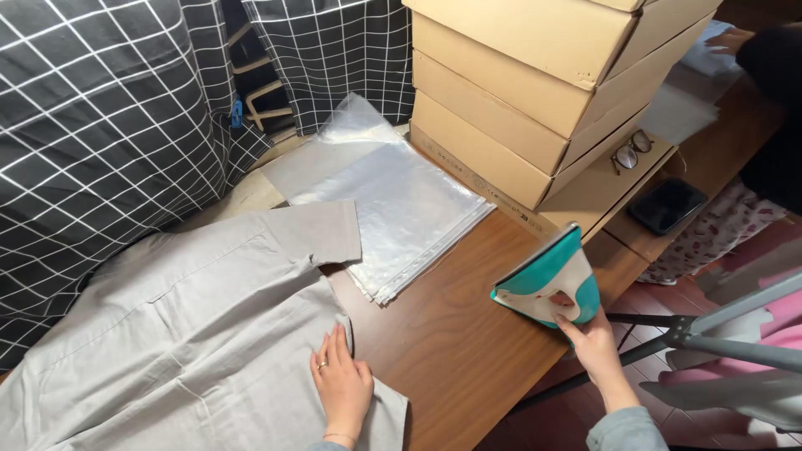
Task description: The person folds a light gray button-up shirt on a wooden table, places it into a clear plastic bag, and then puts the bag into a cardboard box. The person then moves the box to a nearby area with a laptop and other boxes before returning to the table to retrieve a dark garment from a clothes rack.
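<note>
— Where are your hands right now?

— My left hand (341, 386) lies flat at the bottom centre of the frame, palm down, fingers stretched out and close together, pressing on the grey short-sleeved shirt (180, 334). There is a ring on one finger. Nothing is held in it; it just rests on the cloth near the shirt's right-hand edge. My right hand (595, 341) is at the lower right, wrist bent up from a grey cuff, fingers wrapped around the handle of the teal and white iron (550, 280).

— Is the iron on the shirt?

— No. It stands on its heel at the edge of the wooden table (455, 334), soleplate tilted upward, well apart from the shirt.

— And the shirt itself?

— It is spread across the lower left of the frame, one sleeve reaching toward the centre, just touching a stack of clear plastic bags (393, 200) that lie on the table above it.

— What else is around?

— Black cloth with a white grid (92, 125) hangs across the upper left. A pile of flat cardboard boxes (535, 92) fills the upper right; a pair of glasses (631, 150) lies on the lowest one. A dark phone (666, 205) sits on a lower wooden surface beside them. Another person (773, 100) in dark clothing is at the far right edge. Below the table, at the lower right, is a reddish wooden floor (660, 296).
</note>
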